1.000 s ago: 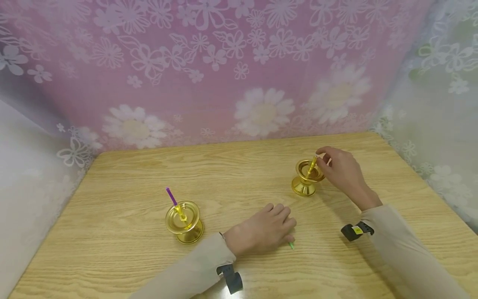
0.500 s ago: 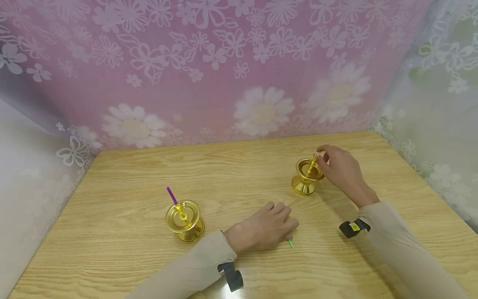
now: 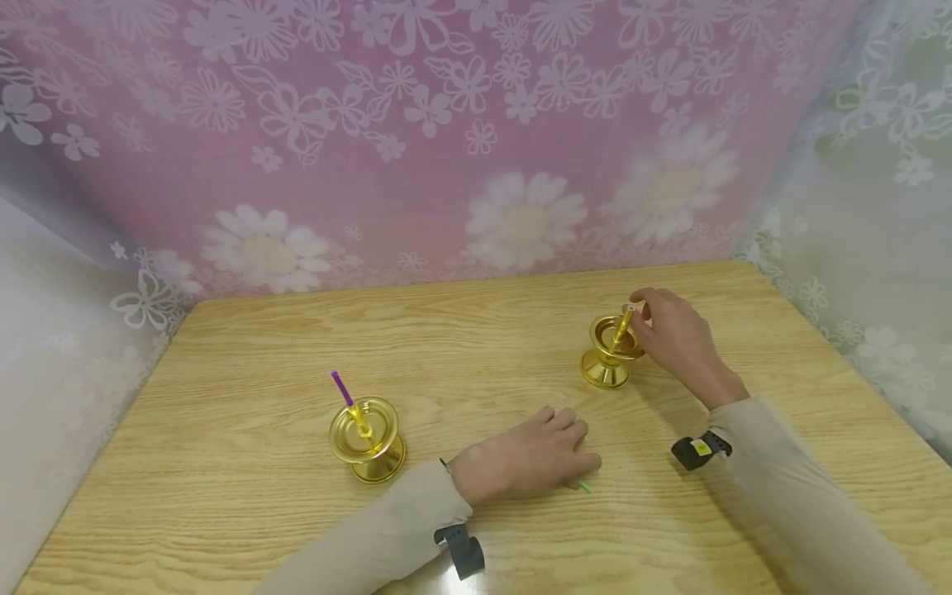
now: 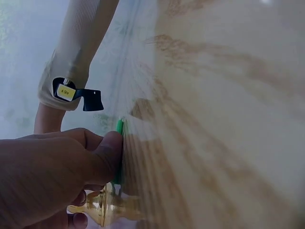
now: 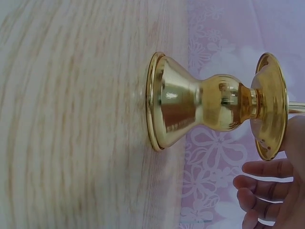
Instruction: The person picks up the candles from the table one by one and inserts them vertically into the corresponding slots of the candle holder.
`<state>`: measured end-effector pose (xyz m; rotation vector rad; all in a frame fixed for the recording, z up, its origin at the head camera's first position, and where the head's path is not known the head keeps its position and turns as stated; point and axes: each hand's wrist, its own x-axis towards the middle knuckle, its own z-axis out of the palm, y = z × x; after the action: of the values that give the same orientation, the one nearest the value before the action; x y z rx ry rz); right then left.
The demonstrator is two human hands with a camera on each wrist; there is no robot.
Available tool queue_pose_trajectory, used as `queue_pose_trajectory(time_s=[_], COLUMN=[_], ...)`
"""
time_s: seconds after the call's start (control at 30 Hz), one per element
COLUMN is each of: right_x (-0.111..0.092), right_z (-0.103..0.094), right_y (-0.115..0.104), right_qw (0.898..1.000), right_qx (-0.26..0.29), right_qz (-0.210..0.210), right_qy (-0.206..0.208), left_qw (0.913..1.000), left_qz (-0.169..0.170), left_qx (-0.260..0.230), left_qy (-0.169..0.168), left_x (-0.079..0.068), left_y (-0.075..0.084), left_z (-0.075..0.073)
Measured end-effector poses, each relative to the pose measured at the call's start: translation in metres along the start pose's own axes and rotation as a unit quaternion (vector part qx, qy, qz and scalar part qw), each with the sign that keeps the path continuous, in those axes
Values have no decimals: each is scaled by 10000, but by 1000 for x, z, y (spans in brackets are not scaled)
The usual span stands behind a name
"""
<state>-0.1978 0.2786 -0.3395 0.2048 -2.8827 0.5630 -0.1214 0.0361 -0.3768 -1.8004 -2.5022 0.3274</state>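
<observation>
On the right of the table, a gold candle holder [image 3: 606, 369] stands upright, a slim gold tube [image 3: 623, 325] rising slanted from its dish. My right hand [image 3: 677, 339] pinches the tube's top between thumb and index finger. The right wrist view has the other fingers [image 5: 267, 186] loosely bent beside the dish. My left hand [image 3: 531, 459] lies low over the table, thumb and finger pinching a thin green stick [image 4: 119, 126], mostly hidden by the hand. A second gold candle holder [image 3: 378, 459], to the left, carries a purple stick [image 3: 342, 388] in its yellow tube.
The wooden table [image 3: 446, 347] runs back to a pink flowered cloth [image 3: 416, 165]. A pale flowered cloth [image 3: 885, 248] hangs along the right side, a whitish one on the left. Dark straps with cameras sit on both sleeves.
My left hand has moved slightly right, and the green stick's visible end has turned a little rightward. The right hand stays at the tube's top with hardly any movement.
</observation>
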Motion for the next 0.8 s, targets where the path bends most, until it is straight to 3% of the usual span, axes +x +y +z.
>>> queue_pose_trajectory(time_s=[0.3,0.67,0.8], right_x=[0,1,1], right_z=[2,0,-2], right_y=[0,4,6], right_qw=[9994,9926,9912], right_qx=[-348,-861,-864], right_qz=[-75,-748,-787], right_qy=[-2,-415,-614], left_qw=[9996,9983,9962], left_qz=[-25,-51,-130], left_qx=[285,363,292], left_qy=[75,451,810], left_x=[1,3,6], left_y=[2,1,0], left_z=[-3,-6,-7])
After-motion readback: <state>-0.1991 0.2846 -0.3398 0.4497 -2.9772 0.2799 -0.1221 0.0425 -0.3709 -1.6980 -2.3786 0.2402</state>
